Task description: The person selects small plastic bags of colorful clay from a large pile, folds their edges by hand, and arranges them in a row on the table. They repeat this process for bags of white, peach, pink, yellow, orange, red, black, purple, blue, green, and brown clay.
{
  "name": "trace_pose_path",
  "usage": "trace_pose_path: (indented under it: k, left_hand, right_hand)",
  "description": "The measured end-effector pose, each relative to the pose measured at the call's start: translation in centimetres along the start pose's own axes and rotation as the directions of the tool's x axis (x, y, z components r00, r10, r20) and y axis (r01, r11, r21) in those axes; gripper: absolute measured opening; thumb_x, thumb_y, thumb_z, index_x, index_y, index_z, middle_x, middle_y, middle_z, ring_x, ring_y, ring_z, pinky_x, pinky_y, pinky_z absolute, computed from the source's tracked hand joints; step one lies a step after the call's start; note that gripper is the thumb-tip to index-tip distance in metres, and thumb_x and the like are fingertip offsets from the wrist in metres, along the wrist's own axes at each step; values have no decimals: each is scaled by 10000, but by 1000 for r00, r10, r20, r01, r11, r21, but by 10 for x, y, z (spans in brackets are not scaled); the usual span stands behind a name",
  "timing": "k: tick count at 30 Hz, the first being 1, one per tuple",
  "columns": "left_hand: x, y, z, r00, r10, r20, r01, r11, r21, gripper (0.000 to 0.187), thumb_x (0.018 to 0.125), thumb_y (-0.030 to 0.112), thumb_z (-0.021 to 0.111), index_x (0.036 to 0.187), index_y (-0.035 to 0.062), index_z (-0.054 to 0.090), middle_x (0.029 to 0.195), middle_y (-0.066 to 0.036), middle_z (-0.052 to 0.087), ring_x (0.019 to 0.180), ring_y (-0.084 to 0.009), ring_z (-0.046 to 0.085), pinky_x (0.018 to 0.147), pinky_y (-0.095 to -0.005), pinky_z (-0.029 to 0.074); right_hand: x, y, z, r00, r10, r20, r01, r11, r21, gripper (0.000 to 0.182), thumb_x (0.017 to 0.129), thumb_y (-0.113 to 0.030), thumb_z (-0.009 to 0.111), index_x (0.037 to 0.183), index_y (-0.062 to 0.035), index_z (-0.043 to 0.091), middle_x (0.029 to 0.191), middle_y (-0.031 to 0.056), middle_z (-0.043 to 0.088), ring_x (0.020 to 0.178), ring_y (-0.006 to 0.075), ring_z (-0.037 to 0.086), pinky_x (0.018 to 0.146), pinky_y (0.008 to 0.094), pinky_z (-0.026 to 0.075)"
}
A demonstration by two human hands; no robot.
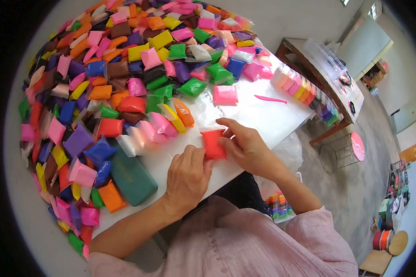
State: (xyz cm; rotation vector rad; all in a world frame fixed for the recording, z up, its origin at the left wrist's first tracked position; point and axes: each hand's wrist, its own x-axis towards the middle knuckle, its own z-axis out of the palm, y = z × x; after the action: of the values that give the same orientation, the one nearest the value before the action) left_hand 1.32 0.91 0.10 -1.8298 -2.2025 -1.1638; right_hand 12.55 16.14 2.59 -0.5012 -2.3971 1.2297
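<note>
A small red clay packet (213,146) in clear wrapping is held just above the white table, near its front edge. My left hand (188,171) has its fingers curled, with the thumb and fingertips on the packet's lower left corner. On the other side, my right hand (246,147) grips the packet's right edge, its thumb on the front and index finger bent over the top. Just beyond lies a pink clay packet (225,95). A row of pink and white packets (149,131) stands to the left, beside yellow and orange ones.
A large heap of coloured packets (120,69) covers the table's left and back. A dark green case (132,175) lies at the front left. Toward the right are a pink plastic knife (270,99) and a row of packets (305,92). A pink-topped stool (357,147) stands on the floor.
</note>
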Motion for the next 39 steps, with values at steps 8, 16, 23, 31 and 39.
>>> trace_pose_path:
  k: [8,16,23,31,39]
  left_hand:
    - [1,-2,-4,1000,-14,15,14,1000,-9,113,862,18,597,954,4,534,879,-184,542,778,-391,549,693,-459,437]
    - [2,-2,-3,1000,8,30,-9,1000,17,124,858,4,591,964,4,529,885,-181,542,785,-379,553,699,-456,437]
    - [3,1,-2,1000,1,14,-1,1000,0,126,862,15,598,964,2,525,883,-184,529,779,-384,543,701,-460,435]
    - [1,-3,-3,999,12,36,-12,1000,11,99,860,3,593,928,-3,521,862,-183,524,773,-383,538,700,-462,431]
    - [2,-4,-3,999,38,22,-38,999,1,98,841,-25,601,893,-4,520,830,-185,523,756,-393,536,682,-462,432]
  right_hand:
    - [-19,-3,3,978,-168,-125,116,932,-342,307,867,-212,682,1067,-16,556,906,165,598,793,334,636,659,431,500]
    - [-31,4,3,901,-434,18,362,727,-584,268,771,-217,733,875,-59,543,822,86,533,699,258,601,584,381,478]
    - [-27,13,10,860,-508,49,449,708,-545,181,744,-114,681,820,-60,527,783,82,493,678,243,578,572,369,476]
    - [-23,16,16,856,-517,28,451,718,-531,165,707,-76,646,780,-65,498,715,75,484,615,248,567,522,382,460]
    - [-30,16,16,871,-491,-29,412,761,-500,143,740,-92,650,769,-71,512,703,81,512,598,257,572,519,392,454]
